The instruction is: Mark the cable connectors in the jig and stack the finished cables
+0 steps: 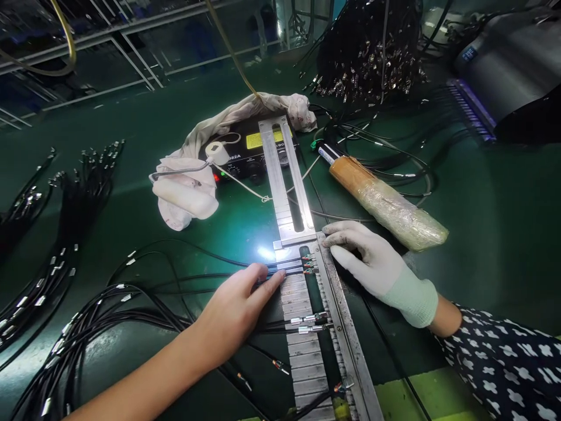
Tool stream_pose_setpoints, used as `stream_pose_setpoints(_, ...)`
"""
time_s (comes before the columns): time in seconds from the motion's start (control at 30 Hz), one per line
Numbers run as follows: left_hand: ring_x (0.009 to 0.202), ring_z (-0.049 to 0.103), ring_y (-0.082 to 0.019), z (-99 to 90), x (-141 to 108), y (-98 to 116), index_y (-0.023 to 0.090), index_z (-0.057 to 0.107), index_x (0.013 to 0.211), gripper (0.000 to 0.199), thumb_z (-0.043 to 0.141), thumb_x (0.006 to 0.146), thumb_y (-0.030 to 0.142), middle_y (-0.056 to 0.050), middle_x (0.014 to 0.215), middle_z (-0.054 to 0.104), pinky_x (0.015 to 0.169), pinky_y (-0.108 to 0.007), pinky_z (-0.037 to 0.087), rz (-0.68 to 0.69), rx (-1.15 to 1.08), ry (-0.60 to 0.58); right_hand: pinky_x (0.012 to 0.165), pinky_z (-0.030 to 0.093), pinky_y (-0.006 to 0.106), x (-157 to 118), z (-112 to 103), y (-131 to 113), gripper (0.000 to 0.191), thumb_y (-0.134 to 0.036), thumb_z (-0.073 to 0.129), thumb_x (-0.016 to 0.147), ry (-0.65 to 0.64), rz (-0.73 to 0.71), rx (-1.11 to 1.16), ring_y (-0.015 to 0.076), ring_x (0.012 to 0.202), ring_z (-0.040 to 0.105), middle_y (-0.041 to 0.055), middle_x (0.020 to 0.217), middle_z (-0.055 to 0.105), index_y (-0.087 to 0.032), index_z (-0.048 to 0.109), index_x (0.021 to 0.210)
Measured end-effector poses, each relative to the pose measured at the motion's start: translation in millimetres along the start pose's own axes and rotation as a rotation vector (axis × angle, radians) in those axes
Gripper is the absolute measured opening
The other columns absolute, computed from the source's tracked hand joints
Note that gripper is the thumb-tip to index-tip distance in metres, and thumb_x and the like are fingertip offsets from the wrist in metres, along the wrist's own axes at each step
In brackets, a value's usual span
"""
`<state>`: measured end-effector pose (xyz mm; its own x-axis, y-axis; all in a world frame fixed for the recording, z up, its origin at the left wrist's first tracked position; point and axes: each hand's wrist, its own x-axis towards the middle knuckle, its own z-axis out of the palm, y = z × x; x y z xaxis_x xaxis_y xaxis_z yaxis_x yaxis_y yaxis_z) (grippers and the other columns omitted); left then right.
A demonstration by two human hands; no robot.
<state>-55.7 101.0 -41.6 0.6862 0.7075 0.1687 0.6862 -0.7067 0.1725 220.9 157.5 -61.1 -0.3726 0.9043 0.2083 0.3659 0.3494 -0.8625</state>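
Note:
A long slotted metal fixture (pixel 302 356) runs down the middle, with cable ends lying across it. My bare left hand (pixel 232 310) is at its left edge, thumb and forefinger closed on a thin black cable (pixel 219 275) whose tip reaches over the slot. More cable ends with silvery connectors (pixel 309 320) lie across the fixture below. My right hand (pixel 372 263), in a white glove with a green cuff, touches the fixture's right-hand rail (pixel 339 304) with its fingertips. Its fingers are stretched out and hold nothing that I can see.
Behind the fixture sits a black control box (pixel 249 158) draped with a pale cloth (pixel 219 126). A plastic-wrapped tool handle (pixel 385 204) lies right. Cable bundles (pixel 87 181) spread on the left; another cable heap (pixel 368 52) and a dark machine (pixel 512 70) stand at the back.

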Motion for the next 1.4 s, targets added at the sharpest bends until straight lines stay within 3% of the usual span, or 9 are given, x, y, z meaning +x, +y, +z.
stream_pose_setpoints(0.4,0.081,0.053,-0.019,-9.8,11,-1,0.009,0.05,0.129,0.033,0.035,0.099,0.012,-0.011,0.099,0.051,0.065,-0.03,0.05,0.09,0.044,0.016,0.103,0.046,0.038,1,1,0,0.013,-0.018,0.055,0.093,-0.007,-0.002,0.021,0.0199,0.112,0.057,0.0029,0.116,0.061,-0.022,0.067,0.098)
stream_pose_setpoints(0.6,0.09,0.053,-0.018,4.5,4,-7,0.01,0.051,0.126,0.035,0.038,0.095,0.004,-0.012,0.106,0.052,0.075,-0.028,0.047,0.011,-0.213,0.008,0.102,0.046,0.038,-1,0,-1,0.012,-0.019,0.055,0.093,-0.002,0.01,0.022,0.0202,0.112,0.057,0.0034,0.117,0.061,-0.022,0.066,0.095)
stream_pose_setpoints(0.73,0.096,0.05,-0.022,10.2,-5,-2,0.017,0.055,0.127,0.039,0.042,0.093,0.003,-0.011,0.108,0.052,0.082,-0.036,0.041,-0.05,-0.117,0.078,0.101,0.046,0.038,-1,-1,-2,0.012,-0.019,0.055,0.092,-0.014,0.019,0.012,0.0207,0.112,0.057,0.0037,0.117,0.061,-0.022,0.067,0.094)
stream_pose_setpoints(0.83,0.087,0.047,-0.021,9.8,-8,6,0.02,0.054,0.132,0.043,0.042,0.093,0.005,-0.008,0.098,0.052,0.076,-0.037,0.036,-0.108,-0.031,0.065,0.101,0.046,0.038,-1,0,-1,0.013,-0.019,0.054,0.092,-0.018,0.014,0.01,0.0206,0.112,0.057,0.0034,0.117,0.061,-0.022,0.067,0.094)
stream_pose_setpoints(1.03,0.082,0.049,-0.018,8.4,-4,7,0.023,0.054,0.129,0.038,0.04,0.096,0.009,-0.005,0.093,0.057,0.071,-0.033,0.034,-0.149,-0.205,-0.004,0.099,0.047,0.04,1,2,4,0.014,-0.019,0.054,0.092,-0.001,-0.007,0.002,0.0218,0.11,0.058,0.0041,0.115,0.061,-0.022,0.067,0.095)
stream_pose_setpoints(1.23,0.078,0.052,-0.021,9.7,3,15,0.01,0.056,0.122,0.032,0.037,0.096,0.01,-0.009,0.09,0.063,0.066,-0.034,0.034,-0.018,0.161,0.003,0.101,0.046,0.043,2,2,2,0.015,-0.018,0.054,0.092,0.021,-0.032,-0.056,0.0235,0.109,0.059,0.0058,0.114,0.063,-0.021,0.068,0.094)
stream_pose_setpoints(1.4,0.076,0.052,-0.022,10.8,16,24,0.015,0.055,0.128,0.038,0.043,0.092,0.01,-0.007,0.087,0.062,0.065,-0.033,0.035,-0.037,0.182,-0.106,0.101,0.046,0.044,-5,3,2,0.014,-0.02,0.053,0.092,0.018,-0.053,-0.077,0.0237,0.112,0.058,0.0068,0.118,0.062,-0.021,0.067,0.093)
